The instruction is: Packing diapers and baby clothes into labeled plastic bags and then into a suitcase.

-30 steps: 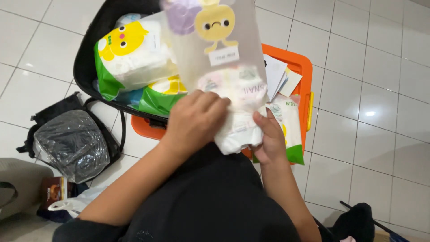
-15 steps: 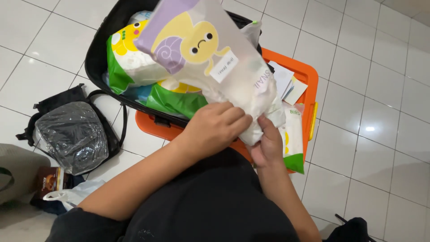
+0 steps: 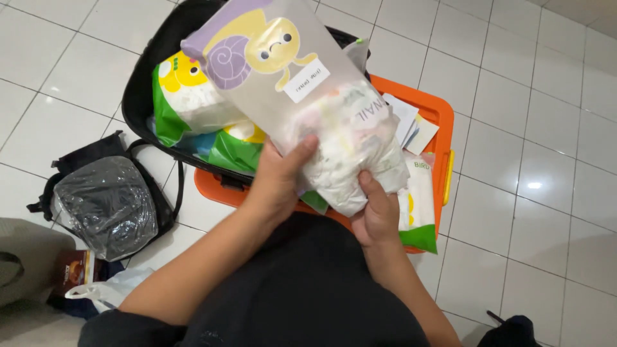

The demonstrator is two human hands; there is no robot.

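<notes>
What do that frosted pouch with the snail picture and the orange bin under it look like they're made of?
The pouch, held by the left hand and right hand, looks like thin, matte, translucent plastic film: its contents show through dimly and it creases. The orange bin looks like rigid, smooth moulded plastic with a slightly glossy rim.

both hands (image 3: 321,193) gripping frosted snail pouch (image 3: 302,96), over black suitcase (image 3: 138,90)

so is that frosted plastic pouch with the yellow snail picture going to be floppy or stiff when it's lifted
Probably floppy: the frosted plastic snail pouch bulges where the left hand and right hand squeeze its stuffed lower end. Likely light, since the soft white contents look like fabric. Its smooth film may be slippery.
</notes>
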